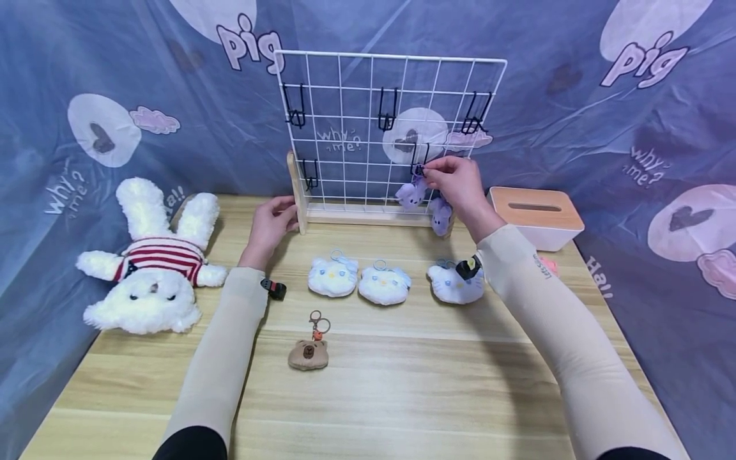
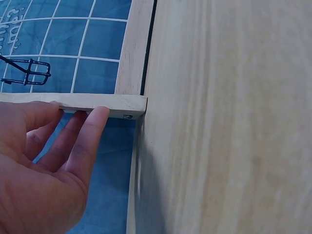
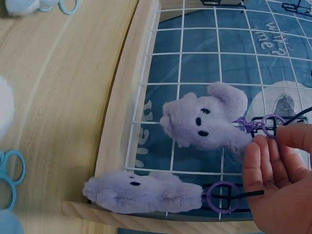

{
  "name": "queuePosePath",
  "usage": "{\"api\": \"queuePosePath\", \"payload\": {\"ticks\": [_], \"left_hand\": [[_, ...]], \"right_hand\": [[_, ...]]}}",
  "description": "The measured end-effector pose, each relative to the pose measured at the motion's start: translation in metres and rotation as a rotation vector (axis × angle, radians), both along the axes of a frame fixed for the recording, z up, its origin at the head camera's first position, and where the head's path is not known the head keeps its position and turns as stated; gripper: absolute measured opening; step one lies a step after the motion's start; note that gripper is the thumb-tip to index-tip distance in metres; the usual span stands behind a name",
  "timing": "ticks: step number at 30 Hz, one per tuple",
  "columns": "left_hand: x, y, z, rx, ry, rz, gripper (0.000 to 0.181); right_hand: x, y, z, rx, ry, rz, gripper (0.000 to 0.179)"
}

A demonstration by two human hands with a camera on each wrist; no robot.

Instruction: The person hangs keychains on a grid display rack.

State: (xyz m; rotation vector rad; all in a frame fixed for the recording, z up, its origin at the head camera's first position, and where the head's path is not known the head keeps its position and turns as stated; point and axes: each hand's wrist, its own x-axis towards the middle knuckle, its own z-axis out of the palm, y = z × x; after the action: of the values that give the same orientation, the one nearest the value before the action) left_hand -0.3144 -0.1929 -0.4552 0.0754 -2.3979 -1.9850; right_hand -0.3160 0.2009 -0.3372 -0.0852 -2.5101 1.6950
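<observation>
A white wire grid rack [image 1: 391, 56] stands on wooden feet at the back of the table. My left hand [image 1: 273, 225] holds the rack's left wooden post [image 2: 105, 101] near its lower end, thumb and fingertips against the wood. At a lower black hook, my right hand [image 1: 460, 182] pinches the purple ring [image 3: 273, 125] of a purple plush keychain [image 3: 200, 119]. The plush head dangles in front of the grid. A second purple plush keychain [image 1: 441, 216] hangs from a hook at the lower right, partly behind my right hand in the head view.
Three white plush keychains [image 1: 332, 276] with blue rings lie in a row before the rack. A brown capybara keychain [image 1: 308, 354] lies nearer. At left is a white plush toy [image 1: 155, 255]; at right, a tissue box [image 1: 540, 214]. Black hooks [image 1: 387, 118] jut from the grid.
</observation>
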Motion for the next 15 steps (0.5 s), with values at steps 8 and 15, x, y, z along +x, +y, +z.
{"api": "queuePosePath", "payload": {"ticks": [8, 15], "left_hand": [[0.0013, 0.0006, 0.0012, 0.003, 0.002, -0.003, 0.039], [0.0002, 0.0008, 0.0009, -0.001, -0.006, -0.005, 0.04]], "right_hand": [[0.0004, 0.0038, -0.0009, 0.017, 0.01, 0.01, 0.02], [0.005, 0.0079, -0.0001, 0.058, 0.009, 0.015, 0.02]]}}
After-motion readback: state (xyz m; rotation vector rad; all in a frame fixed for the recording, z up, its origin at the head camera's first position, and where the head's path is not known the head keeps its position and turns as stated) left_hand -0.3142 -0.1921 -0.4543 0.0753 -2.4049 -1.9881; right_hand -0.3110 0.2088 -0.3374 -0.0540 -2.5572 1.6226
